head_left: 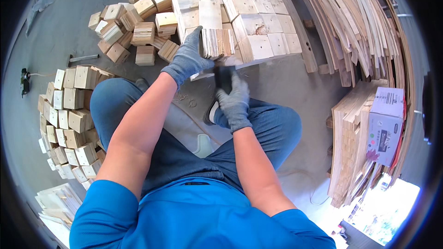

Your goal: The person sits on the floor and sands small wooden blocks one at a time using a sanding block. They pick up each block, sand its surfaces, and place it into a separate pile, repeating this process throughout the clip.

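Note:
My left hand (187, 57), in a grey work glove, grips the left side of a layered wood block (218, 43) at the near edge of a pile of blocks. The end of that block, made of many thin strips, faces me. Just below it, my gloved right hand (236, 103) is closed on a dark, flat-looking tool (223, 78). Motion smears the tool, so its kind cannot be made out. Beyond my left hand, rows of pale wood blocks (258, 23) are stacked tightly on a low base.
Loose blocks (144, 33) lie heaped at the far left, with a hammer (83, 58) near them. Another block stack (69, 120) stands by my left knee. On the right are long wood strips (341, 23), stacked boards (348, 143) and a purple-white carton (385, 124). A cord (318, 198) crosses the floor.

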{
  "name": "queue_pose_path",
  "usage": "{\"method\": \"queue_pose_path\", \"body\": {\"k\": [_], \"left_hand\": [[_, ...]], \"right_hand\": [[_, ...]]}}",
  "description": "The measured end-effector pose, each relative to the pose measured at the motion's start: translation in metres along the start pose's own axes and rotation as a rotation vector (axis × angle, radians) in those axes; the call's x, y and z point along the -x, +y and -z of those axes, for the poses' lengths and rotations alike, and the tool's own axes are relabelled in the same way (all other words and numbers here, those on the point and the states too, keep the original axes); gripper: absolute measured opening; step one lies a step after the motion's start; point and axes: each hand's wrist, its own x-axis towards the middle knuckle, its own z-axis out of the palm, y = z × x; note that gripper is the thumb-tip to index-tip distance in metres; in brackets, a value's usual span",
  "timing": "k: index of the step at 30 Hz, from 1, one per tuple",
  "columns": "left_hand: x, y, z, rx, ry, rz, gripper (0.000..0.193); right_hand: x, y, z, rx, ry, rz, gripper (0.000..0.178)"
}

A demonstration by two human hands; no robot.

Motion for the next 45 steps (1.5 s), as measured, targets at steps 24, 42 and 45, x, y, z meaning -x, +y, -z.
{"method": "queue_pose_path", "body": {"k": [24,42,45], "left_hand": [[-0.006,0.009,0.021,-0.157,-0.069,0.029,0.104],[0.003,0.088,0.067,0.243,-0.025,0.102,0.104],[0.013,0.101,0.093,0.191,0.009,0.062,0.1]], "right_hand": [[0.011,0.012,-0.017,-0.171,0.091,-0.042,0.09],[-0.008,-0.024,0.075,-0.434,0.4,0.223,0.077],[-0.006,-0.036,0.097,-0.458,0.369,0.248,0.077]]}}
